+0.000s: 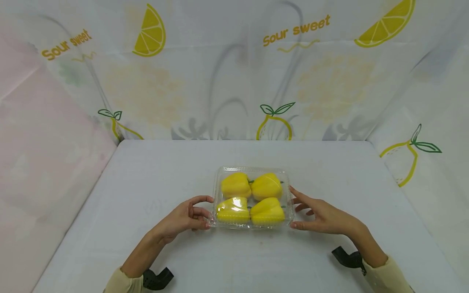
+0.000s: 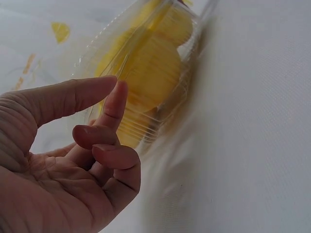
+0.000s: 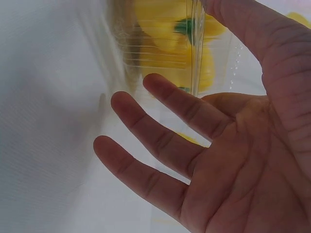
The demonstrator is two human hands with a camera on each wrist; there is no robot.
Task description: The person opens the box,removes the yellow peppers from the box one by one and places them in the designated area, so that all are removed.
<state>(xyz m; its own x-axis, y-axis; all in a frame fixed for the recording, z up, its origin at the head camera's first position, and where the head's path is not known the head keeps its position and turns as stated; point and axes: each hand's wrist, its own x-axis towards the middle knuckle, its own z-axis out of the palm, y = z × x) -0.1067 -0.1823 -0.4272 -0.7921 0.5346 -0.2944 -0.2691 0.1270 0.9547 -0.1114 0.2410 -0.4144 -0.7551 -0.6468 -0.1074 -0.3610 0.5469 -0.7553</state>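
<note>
A clear plastic clamshell box [image 1: 250,226] lies in the middle of the white table in the head view, its lid down. Several yellow bell peppers [image 1: 266,186] with green stems sit inside it in two rows. At the box's left edge, my left hand [image 1: 188,215] pinches the rim by the near corner, thumb and fingertips bent against it. My right hand [image 1: 324,215] touches the right edge with thumb and index finger. In the right wrist view its other fingers [image 3: 155,138] stretch out nearly straight, apart from the box. Part of the index finger is hidden there.
White table [image 1: 146,175] surface surrounds the box. A cloth backdrop [image 1: 205,81] printed with lemons and lettering rises behind the far edge. Cloth walls also stand at the left and right. A black wrist mount [image 1: 157,279] sits on the left forearm, another mount [image 1: 347,258] on the right.
</note>
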